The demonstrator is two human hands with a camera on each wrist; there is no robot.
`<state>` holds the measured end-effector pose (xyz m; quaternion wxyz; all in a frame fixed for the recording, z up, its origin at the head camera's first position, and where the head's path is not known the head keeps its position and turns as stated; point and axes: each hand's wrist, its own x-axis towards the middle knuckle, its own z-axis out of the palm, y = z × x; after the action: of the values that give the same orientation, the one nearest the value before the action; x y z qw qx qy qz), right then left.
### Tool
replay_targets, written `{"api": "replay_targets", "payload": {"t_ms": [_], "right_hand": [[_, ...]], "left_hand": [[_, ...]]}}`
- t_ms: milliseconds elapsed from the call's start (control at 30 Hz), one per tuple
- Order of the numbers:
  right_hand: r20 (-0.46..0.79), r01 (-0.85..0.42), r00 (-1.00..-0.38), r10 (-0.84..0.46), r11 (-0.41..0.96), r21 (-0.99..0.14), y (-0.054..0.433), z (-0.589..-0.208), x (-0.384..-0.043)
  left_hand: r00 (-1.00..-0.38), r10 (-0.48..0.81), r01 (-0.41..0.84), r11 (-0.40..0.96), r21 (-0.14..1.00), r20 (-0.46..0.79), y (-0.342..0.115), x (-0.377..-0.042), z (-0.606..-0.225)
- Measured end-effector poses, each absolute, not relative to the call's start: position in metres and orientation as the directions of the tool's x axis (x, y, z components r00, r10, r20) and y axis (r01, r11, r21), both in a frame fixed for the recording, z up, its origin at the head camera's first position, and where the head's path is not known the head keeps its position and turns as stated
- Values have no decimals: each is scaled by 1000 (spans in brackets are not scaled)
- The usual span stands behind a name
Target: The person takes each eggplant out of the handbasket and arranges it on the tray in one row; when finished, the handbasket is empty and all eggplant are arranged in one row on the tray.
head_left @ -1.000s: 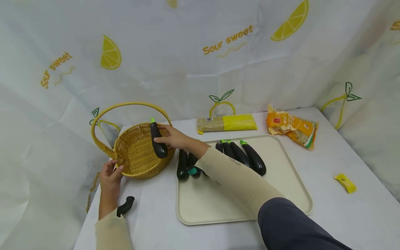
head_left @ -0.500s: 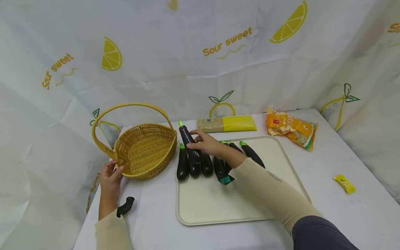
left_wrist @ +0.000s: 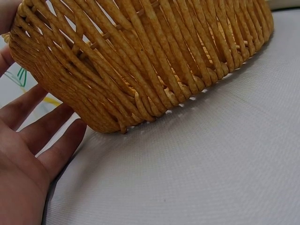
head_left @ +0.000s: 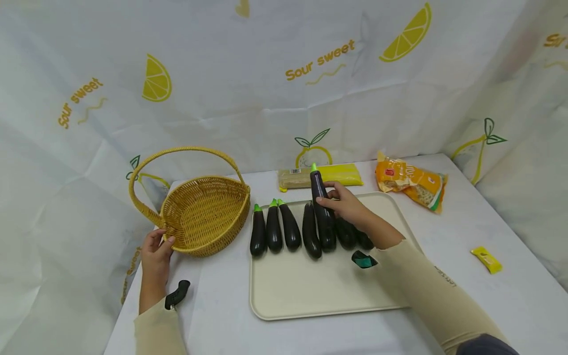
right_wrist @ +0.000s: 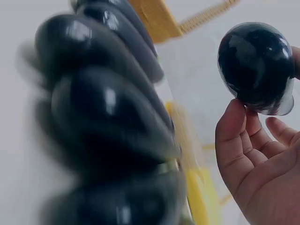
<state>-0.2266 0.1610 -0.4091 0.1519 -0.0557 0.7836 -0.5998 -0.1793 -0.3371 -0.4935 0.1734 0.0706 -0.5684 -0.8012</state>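
My right hand (head_left: 348,204) holds a dark purple eggplant (head_left: 323,209), green stem up, over the beige tray (head_left: 301,296). The right wrist view shows this eggplant's (right_wrist: 253,65) rounded bottom between thumb and fingers, raised off the tray. Several other eggplants (head_left: 290,229) lie in a row along the tray's back part; those at the right are partly hidden by my hand and forearm. At the far left, my left hand (head_left: 155,259) pinches the near-left rim of a yellow wicker basket (head_left: 228,236) with a tall handle. Its fingers lie against the basket's outer wall (left_wrist: 154,70) in the left wrist view.
Behind the tray lies a long yellow and clear packet (head_left: 341,175). An orange food bag (head_left: 412,182) is at the back right, and a small yellow packet (head_left: 486,260) lies on the right. A patterned white curtain (head_left: 257,98) closes off the back.
My right hand has carried the eggplant from over the basket rightward to above the tray. My left hand has stayed at the basket rim.
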Motion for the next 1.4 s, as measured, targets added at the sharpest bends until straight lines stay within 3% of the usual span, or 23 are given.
{"api": "replay_targets", "payload": {"t_ms": [633,767,1033,1400], "right_hand": [[-226,179,-973,-54,443,-879,266,-426,-204],[-231,177,-972,-40,520,-836,276,-438,-197],[-289,198,-957,7,741,-641,276,-447,-192],[-267,134,-963,-29,810,-571,269,-454,-186]], "left_hand": [[-921,-382,201,-287,937,80,-337,-180,-490],[-921,-374,220,-282,934,104,-338,-178,-491],[-922,-371,226,-280,933,112,-343,-178,-493],[-919,-389,181,-262,948,68,-345,-179,-495]]}}
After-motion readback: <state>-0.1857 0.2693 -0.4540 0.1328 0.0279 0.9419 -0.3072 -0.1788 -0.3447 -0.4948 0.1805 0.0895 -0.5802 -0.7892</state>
